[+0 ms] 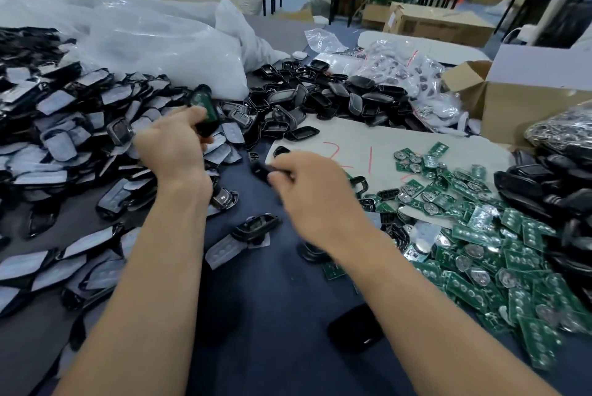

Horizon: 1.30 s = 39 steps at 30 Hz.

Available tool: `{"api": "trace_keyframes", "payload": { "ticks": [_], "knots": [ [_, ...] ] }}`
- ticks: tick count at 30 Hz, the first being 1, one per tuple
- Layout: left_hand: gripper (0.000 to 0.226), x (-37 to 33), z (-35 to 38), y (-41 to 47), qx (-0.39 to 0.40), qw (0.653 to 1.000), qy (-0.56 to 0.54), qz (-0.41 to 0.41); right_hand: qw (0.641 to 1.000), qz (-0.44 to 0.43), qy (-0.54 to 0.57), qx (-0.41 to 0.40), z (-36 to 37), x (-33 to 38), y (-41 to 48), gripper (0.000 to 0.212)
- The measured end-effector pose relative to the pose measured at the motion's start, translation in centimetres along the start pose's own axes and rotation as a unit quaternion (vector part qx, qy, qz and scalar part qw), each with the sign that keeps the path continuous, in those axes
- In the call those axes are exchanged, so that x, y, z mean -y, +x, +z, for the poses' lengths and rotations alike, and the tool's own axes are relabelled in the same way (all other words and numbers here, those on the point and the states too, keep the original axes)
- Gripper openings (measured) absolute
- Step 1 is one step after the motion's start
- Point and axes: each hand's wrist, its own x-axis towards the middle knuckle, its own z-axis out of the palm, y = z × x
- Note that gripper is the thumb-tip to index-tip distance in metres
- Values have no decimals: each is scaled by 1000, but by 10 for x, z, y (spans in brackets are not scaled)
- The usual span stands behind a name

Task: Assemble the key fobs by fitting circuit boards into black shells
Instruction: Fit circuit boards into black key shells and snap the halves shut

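The left hand (pixel 173 145) is raised over the middle-left of the dark blue surface (pixel 272 306). Its fingers (pixel 192 115) are curled round a black shell (pixel 206 128) held almost upright, and a green board (pixel 202 102) shows in the shell's upper part. The right hand (pixel 307 187) is just to the right and a little nearer. Its fingers are pinched narrow on a small black piece (pixel 259 170), too blurred to tell its shape. The two hands are apart.

A large heap of padded shells (pixel 64 139), black with grey pads, fills the left side of the surface. Beyond the hands lies a pile of bare shells (pixel 320 97). Crumpled clear plastic bags (pixel 144 40) lie at the far left behind both.

On the right, loose boards (pixel 480 251), green with round silver discs, are spread thickly from near to the middle. The far ones lie on a cardboard sheet (pixel 368 139) with red marks. A dark heap (pixel 544 187) of black parts is at the right edge, beyond the boards. At the far right stands an open box (pixel 528 113), with small bags (pixel 400 65) of parts just left of it. Near, between the forearms, a single black case (pixel 355 328) lies alone on the surface.
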Motion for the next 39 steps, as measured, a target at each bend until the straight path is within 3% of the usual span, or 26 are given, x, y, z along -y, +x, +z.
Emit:
{"api": "trace_keyframes", "payload": {
  "ticks": [3, 6, 11, 15, 18, 21, 25, 30, 34, 39],
  "knots": [
    [15, 13, 16, -21, 113, 989, 94, -30, 973, 129, 182, -54, -26, -33, -18, 25],
    [17, 30, 30, -55, 254, 950, 166, -71, 936, 192, 288, -65, -40, -57, -39, 26],
    [42, 47, 44, -97, 401, 892, 174, -113, 922, 217, 316, -56, -47, -74, -56, 38],
    [36, 51, 46, -111, 460, 860, 182, -126, 927, 220, 298, -59, -53, -80, -61, 29],
    [20, 54, 46, -113, 481, 848, 162, -152, 932, 230, 274, -57, -55, -84, -65, 30],
    [25, 56, 47, -114, 479, 847, 153, -173, 951, 222, 212, -44, -61, -87, -66, 30],
    [20, 55, 44, -113, 518, 828, 179, -119, 968, 205, 142, -22, -64, -88, -68, 27],
    [27, 52, 42, -111, 513, 831, 172, -126, 956, 239, 138, -99, -63, -82, -70, 4],
    [24, 52, 44, -114, 454, 868, 158, -126, 969, 193, 14, -154, -55, -67, -74, 44],
    [22, 54, 43, -113, 443, 873, 132, -155, 979, 147, -19, -138, -43, -52, -72, 45]
  ]
}}
